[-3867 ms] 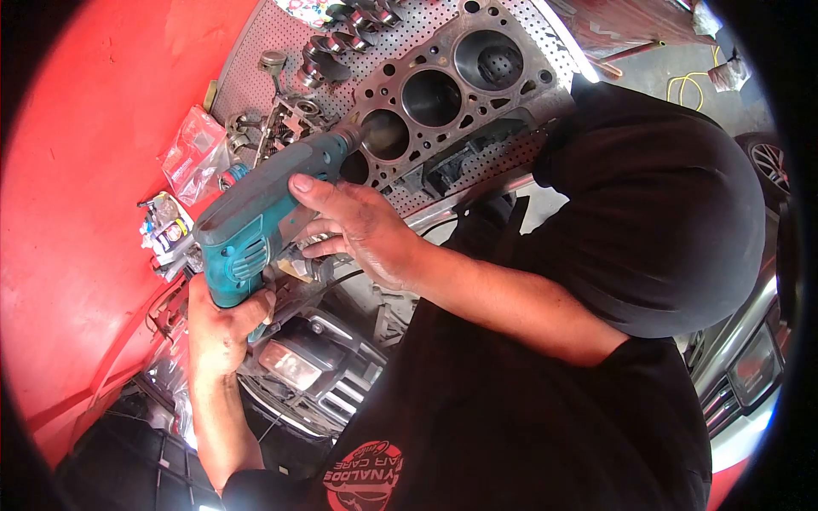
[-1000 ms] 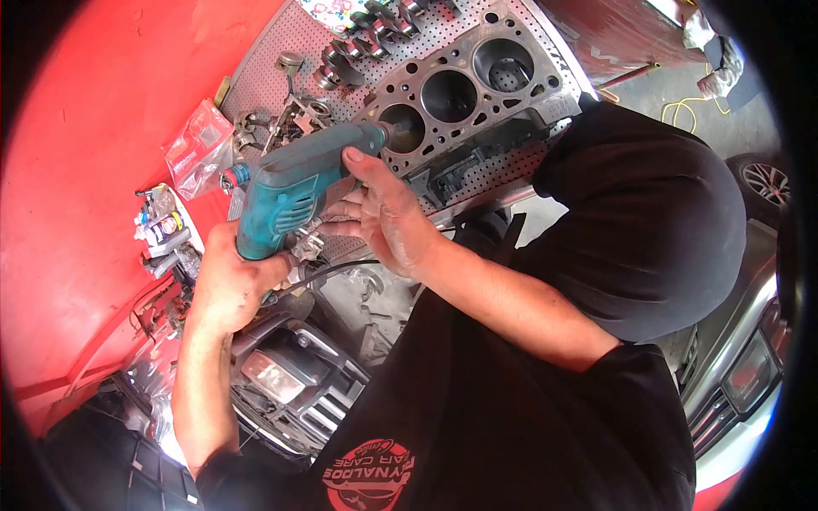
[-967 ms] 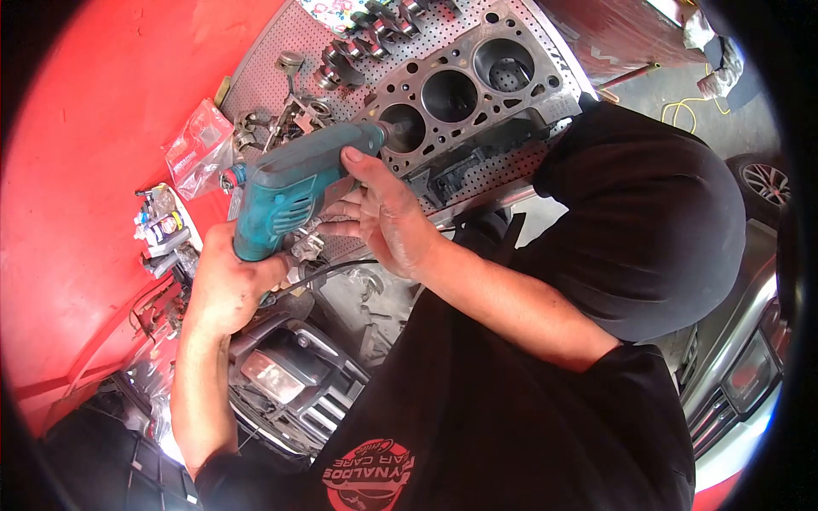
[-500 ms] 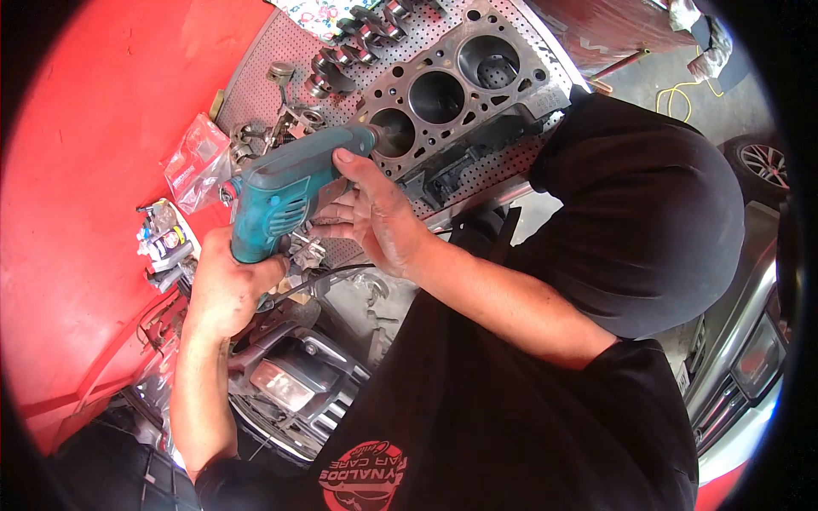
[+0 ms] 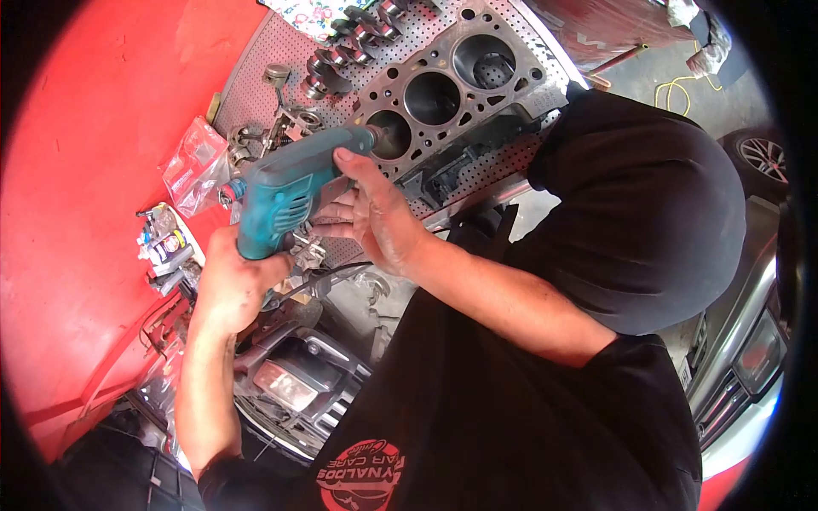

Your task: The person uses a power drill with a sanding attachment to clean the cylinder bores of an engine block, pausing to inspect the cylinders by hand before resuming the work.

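A teal power drill (image 5: 294,175) points at the engine block (image 5: 507,98), its chuck end blurred at the mouth of the nearest cylinder bore (image 5: 394,145). How deep the tool in the chuck reaches is hard to make out. My left hand (image 5: 230,281) is wrapped round the drill's handle, trigger finger hidden. From below, my right hand (image 5: 379,213) steadies the drill body, palm up, thumb along its side and fingers beneath. A power cord (image 5: 336,271) runs out near the handle.
Beside the block, a crankshaft (image 5: 354,47) and pistons with rods (image 5: 277,81) lie on the perforated bench top (image 5: 243,94). A plastic bag (image 5: 196,166) and a bottle (image 5: 166,247) sit by a red panel (image 5: 94,187). A large rounded black-cloth shape (image 5: 648,213) fills the right.
Relative to the view, the block has shifted slightly left and the drill's handle end slightly right. Both hands keep the same hold.
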Motion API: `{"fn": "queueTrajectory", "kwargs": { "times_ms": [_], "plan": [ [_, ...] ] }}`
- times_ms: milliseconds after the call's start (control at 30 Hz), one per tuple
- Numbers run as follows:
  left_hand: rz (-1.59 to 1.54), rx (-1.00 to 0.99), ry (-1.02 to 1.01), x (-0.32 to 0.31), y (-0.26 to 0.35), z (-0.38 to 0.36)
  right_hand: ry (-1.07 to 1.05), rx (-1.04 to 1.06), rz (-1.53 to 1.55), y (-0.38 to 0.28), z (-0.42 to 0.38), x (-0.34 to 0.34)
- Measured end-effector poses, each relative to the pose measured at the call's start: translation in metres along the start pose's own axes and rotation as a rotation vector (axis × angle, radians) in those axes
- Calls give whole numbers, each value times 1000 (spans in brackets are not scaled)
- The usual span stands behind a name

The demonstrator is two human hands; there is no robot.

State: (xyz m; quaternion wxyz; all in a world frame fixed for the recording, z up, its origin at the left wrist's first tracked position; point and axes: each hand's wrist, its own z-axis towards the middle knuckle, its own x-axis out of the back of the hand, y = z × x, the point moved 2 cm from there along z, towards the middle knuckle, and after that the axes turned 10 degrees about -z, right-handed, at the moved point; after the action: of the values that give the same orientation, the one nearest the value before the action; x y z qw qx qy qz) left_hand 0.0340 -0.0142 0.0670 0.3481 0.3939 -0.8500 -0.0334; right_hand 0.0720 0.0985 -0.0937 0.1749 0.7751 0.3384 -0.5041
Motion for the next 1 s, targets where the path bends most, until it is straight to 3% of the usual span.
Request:
{"fn": "queueTrajectory", "kwargs": {
  "times_ms": [267,400,567,733,800,867,900,1000],
  "plan": [
    [-153,-59,11,7,8,-26,-37,-19,-47,-11,-16,-20],
    [-77,-15,-9,2,2,-14,-43,-21,-24,-1,-6,-4],
    [-112,-113,9,-4,-23,-18,-14,-81,-67,3,-10,-3],
    [-307,-226,201,9,-89,-97,-211,-142,-334,24,-50,-47],
    [-357,-44,81,10,-136,-134,-316,-74,-468,33,-61,-68],
    [-482,-136,-22,-7,-177,-153,-383,-63,-625,45,-63,-76],
    [-654,-269,-246,-18,-203,-146,-397,-93,-715,51,-60,-77],
    [-1228,-337,-219,-67,-294,-143,-426,-228,-1146,65,-48,-80]
  ]
}}
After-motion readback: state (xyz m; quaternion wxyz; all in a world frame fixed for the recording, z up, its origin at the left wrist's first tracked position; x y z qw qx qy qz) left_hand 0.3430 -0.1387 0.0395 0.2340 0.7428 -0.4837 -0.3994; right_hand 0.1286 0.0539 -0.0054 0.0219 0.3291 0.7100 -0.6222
